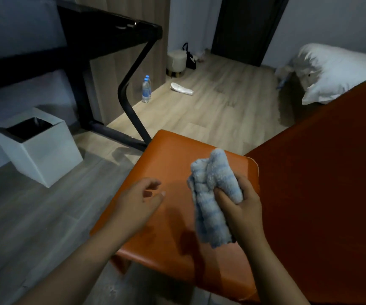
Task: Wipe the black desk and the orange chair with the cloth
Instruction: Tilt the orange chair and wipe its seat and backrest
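Hands (241, 201) bunching cloth (212, 194), chair (173, 155) edge near

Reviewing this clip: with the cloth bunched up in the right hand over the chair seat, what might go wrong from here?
1. The cloth is wadded in the right hand, so little of it may touch the orange chair seat and patches could be missed.
2. The left hand hovers open, not bracing the chair; a firm wipe might shift it.
3. Its backrest may get skipped.
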Demonstrator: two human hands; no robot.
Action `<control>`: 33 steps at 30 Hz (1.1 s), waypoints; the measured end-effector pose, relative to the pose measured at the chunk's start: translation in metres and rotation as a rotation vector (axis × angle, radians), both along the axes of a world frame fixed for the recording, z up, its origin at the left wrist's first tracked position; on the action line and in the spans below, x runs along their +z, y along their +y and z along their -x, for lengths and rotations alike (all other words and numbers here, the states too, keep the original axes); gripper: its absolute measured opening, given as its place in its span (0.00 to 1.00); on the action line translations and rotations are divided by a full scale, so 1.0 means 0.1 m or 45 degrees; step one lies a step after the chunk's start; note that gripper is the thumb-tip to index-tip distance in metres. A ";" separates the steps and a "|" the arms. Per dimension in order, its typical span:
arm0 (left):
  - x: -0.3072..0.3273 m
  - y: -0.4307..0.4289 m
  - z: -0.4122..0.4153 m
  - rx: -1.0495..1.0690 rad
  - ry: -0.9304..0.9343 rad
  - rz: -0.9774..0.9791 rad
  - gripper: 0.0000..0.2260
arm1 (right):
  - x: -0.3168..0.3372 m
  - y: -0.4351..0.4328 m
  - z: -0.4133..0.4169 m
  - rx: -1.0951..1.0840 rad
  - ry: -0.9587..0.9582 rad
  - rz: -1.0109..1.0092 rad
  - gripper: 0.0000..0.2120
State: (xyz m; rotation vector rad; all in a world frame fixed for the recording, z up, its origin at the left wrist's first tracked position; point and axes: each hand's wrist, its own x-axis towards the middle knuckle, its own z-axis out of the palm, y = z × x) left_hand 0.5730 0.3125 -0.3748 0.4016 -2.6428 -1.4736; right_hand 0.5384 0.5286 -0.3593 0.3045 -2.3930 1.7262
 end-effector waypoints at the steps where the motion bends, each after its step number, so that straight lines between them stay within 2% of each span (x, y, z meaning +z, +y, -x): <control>1: -0.17 -0.01 0.09 -0.028 0.036 0.065 0.12 | -0.14 -0.01 0.10 -0.030 0.049 0.010 0.13; 3: -0.43 -0.03 0.27 -0.076 0.114 0.173 0.13 | -0.34 -0.04 0.30 -0.061 0.201 -0.016 0.11; 6: -0.61 -0.05 0.46 -0.108 0.284 0.343 0.13 | -0.33 -0.09 0.52 -0.057 0.418 -0.112 0.15; 10: -0.63 -0.03 0.47 -0.124 0.393 0.417 0.14 | -0.36 -0.08 0.70 -0.077 0.467 -0.130 0.12; 20: -0.54 -0.11 0.61 -0.124 0.375 0.542 0.13 | -0.34 0.34 1.26 -0.363 0.470 -0.331 0.09; 23: -0.52 -0.04 0.72 -0.149 0.313 0.605 0.15 | -0.33 0.47 1.48 -0.444 0.392 -0.367 0.07; 28: -0.59 0.02 0.92 -0.174 0.168 0.753 0.23 | -0.34 0.68 1.79 -0.576 0.408 -0.582 0.07; 33: -0.73 0.05 1.16 -0.193 -0.002 0.952 0.33 | -0.51 0.86 2.00 -0.728 0.329 -0.785 0.16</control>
